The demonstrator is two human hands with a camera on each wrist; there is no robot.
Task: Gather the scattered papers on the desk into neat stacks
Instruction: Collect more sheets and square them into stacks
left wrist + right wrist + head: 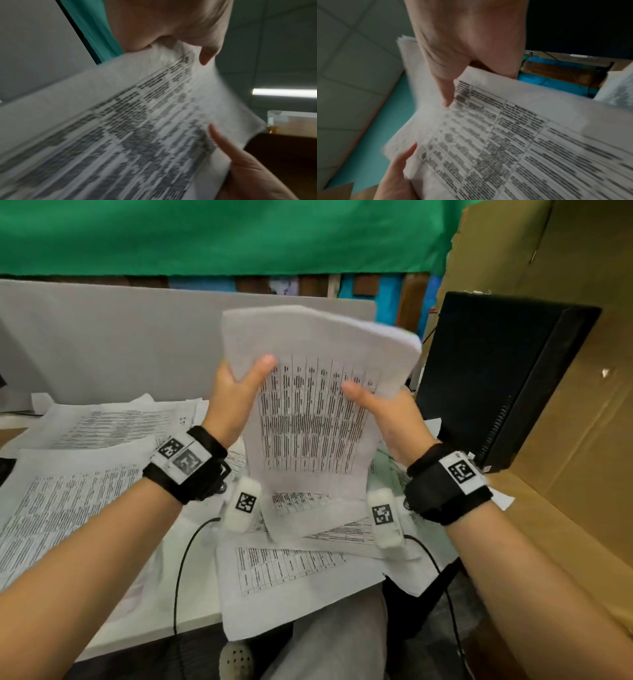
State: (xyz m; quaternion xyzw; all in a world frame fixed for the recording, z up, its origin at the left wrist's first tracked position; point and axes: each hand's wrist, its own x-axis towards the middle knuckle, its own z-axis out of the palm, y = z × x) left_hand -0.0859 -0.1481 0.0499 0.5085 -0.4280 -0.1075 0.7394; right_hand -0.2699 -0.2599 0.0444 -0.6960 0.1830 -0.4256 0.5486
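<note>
Green cloth [212,234] is hung across the back of the room, and a grey panel [120,337] is stood below it, behind the worktop [198,604]. Brown cardboard [565,440] is seen on the right, with a black box [496,378] placed in front of it.

On the worktop many printed sheets [68,498] are spread, some overlapping, some hanging over the near edge. Black cables [181,563] are led down from the wrist bands.

A stack [315,392] of papers is held upright above the worktop, in the middle, its lower edge near the loose sheets below; whether it touches them cannot be told. A printed table is shown on its front page. The upper corners are bent backward.

The stack is grasped at its left edge by the left hand [236,395], with the thumb [263,364] laid on the front page. The right edge is grasped by the right hand [390,416], thumb also on the front. In both wrist views the paper is seen pinched between thumb and palm, though the picture is blurred.
</note>
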